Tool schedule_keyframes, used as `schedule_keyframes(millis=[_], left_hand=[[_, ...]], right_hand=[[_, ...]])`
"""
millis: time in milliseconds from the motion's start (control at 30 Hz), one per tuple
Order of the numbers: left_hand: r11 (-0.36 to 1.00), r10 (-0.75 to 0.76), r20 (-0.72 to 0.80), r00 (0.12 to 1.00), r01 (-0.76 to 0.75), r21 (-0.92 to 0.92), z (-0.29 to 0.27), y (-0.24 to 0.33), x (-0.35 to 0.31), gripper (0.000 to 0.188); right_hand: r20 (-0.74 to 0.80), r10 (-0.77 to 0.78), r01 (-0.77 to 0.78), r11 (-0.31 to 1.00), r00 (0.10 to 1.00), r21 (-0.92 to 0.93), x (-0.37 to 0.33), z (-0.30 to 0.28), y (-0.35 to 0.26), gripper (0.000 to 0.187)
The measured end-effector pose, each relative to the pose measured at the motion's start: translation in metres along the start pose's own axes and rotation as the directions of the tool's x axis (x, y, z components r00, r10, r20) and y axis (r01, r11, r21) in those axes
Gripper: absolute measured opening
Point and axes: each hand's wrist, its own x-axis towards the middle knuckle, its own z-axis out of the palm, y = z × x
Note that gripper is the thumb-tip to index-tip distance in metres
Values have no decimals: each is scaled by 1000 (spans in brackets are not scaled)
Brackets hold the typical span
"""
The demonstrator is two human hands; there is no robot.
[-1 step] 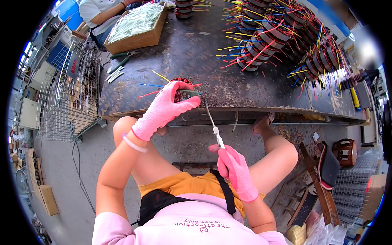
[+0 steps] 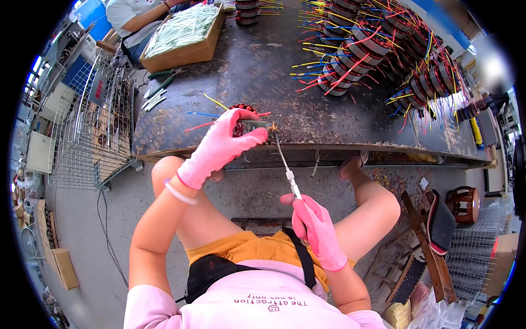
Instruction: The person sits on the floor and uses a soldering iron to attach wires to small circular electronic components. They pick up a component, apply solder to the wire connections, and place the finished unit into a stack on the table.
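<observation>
My left hand (image 2: 215, 143), in a pink glove, is closed round a motor stator (image 2: 240, 129) at the table's near edge. Yellow, blue and red wires stick out from its left side, and my fingers hide much of it. My right hand (image 2: 319, 226), gloved in pink too, grips a thin-tubed metal torch (image 2: 290, 176) over my lap. The torch's narrow tip points up at the stator's right end, beside my left fingertips. A small orange glow (image 2: 273, 126) shows there.
Many wired stators (image 2: 350, 60) are stacked at the table's (image 2: 257, 71) far right. A cardboard box (image 2: 189, 57) of pale thin tubes stands far left, near pliers (image 2: 160, 85) and a few loose tubes (image 2: 154, 101). Another person's arm (image 2: 143, 21) is beyond. A wire cart (image 2: 90, 131) stands left.
An orange glow has appeared between the torch tip and the stator's right end. Both hands stay where they were.
</observation>
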Motion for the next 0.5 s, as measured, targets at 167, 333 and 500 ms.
schedule_keyframes(millis=[167, 333, 500], left_hand=[[1000, 10, -9, 1000, -10, -7, 1, -4, 0, 38], [991, -95, -7, 995, 93, -99, -2, 8, -6, 40], [936, -42, -248, 968, -49, -349, -77, -30, -8, 37]], right_hand=[[35, 21, -23, 999, 999, 39, -3, -3, -2, 35], [23, 34, -35, 999, 999, 38, -3, -2, -4, 33], [-21, 32, -33, 999, 999, -31, -3, 3, -8, 33]])
